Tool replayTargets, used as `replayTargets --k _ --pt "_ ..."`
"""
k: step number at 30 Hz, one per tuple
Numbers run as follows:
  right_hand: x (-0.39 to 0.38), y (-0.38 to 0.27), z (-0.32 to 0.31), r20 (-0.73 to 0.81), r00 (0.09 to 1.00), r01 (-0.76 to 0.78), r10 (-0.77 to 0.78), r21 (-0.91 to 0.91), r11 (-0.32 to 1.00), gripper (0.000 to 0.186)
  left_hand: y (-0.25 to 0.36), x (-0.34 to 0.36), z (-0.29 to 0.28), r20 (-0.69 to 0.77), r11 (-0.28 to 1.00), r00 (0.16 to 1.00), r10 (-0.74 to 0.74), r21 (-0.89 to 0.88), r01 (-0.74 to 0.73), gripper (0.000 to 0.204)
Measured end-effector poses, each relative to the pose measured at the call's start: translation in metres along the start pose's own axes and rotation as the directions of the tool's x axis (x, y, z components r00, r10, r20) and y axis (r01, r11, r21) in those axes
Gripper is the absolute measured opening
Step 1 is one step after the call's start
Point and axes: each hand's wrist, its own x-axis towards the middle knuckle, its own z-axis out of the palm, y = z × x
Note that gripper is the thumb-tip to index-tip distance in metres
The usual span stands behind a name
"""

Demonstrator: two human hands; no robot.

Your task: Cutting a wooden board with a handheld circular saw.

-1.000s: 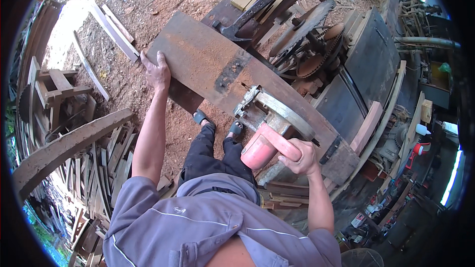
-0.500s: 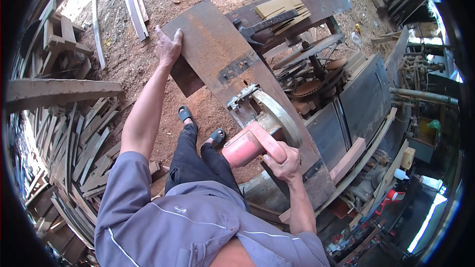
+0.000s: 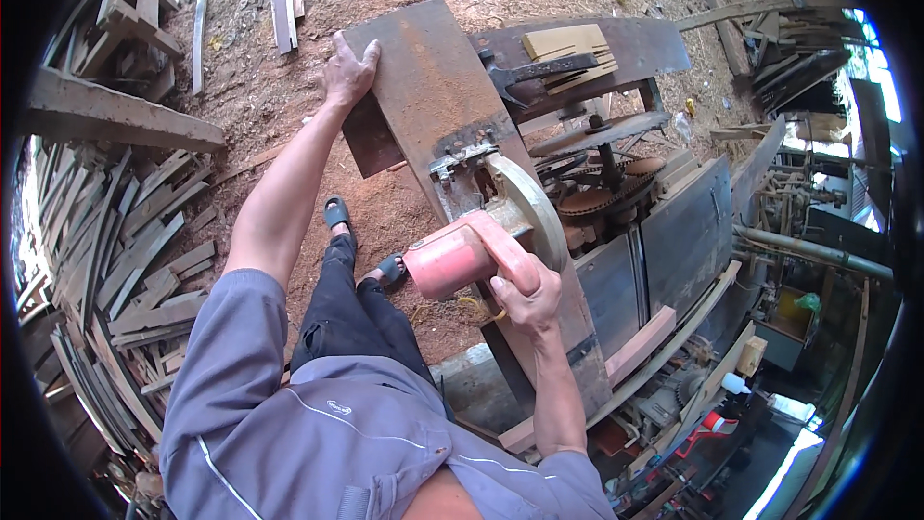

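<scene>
A circular saw [image 3: 448,265] with a worn pink-red body and a pale, half-round metal guard stands on a long brown board [image 3: 409,67]. My right hand [image 3: 529,299] is closed around the saw's rear handle, thumb on the near side. Up at the board's far left edge, my left hand [image 3: 346,75] grips the rim, its thumb on top and its other fingers partly hidden at the side. Sawdust lies in a strip along the board. A dark patch with small marks shows just beyond the saw's front. The blade cannot be seen.
A hammer-like dark tool [image 3: 534,75] and notched yellow wood [image 3: 568,53] lie on a rusty plate. Right of the board is machinery with a toothed wheel [image 3: 602,197]. Wood strips [image 3: 144,250] are heaped at left; a beam [image 3: 125,114] juts in. My sandalled feet stand on sawdust.
The saw and my right hand have moved a little forward along the board, over part of the dark patch. My left hand keeps its place on the edge. The view has shifted slightly.
</scene>
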Motion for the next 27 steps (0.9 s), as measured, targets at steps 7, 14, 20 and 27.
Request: replayTargets --k 7,14,20,27 --pt "0.004 -0.009 -0.003 -0.018 1.0 -0.012 0.013 0.04 0.999 0.02 -0.006 0.001 0.002 -0.021 0.999 0.999 0.037 -0.012 -0.037 0.089" --pt "-0.002 -0.001 0.002 0.033 0.998 0.055 -0.052 -0.104 0.993 0.024 -0.004 0.002 0.005 0.015 0.999 1.0 0.016 -0.034 -0.016 0.09" --pt "-0.001 -0.007 0.008 0.034 0.999 0.025 -0.022 -0.093 0.995 0.029 -0.005 0.004 0.002 0.013 1.0 1.0 0.008 -0.01 -0.008 0.092" --pt "0.003 -0.011 0.012 -0.055 0.996 0.069 -0.072 -0.055 0.996 0.019 -0.002 -0.001 -0.002 0.042 1.0 0.999 -0.01 0.002 0.01 0.089"
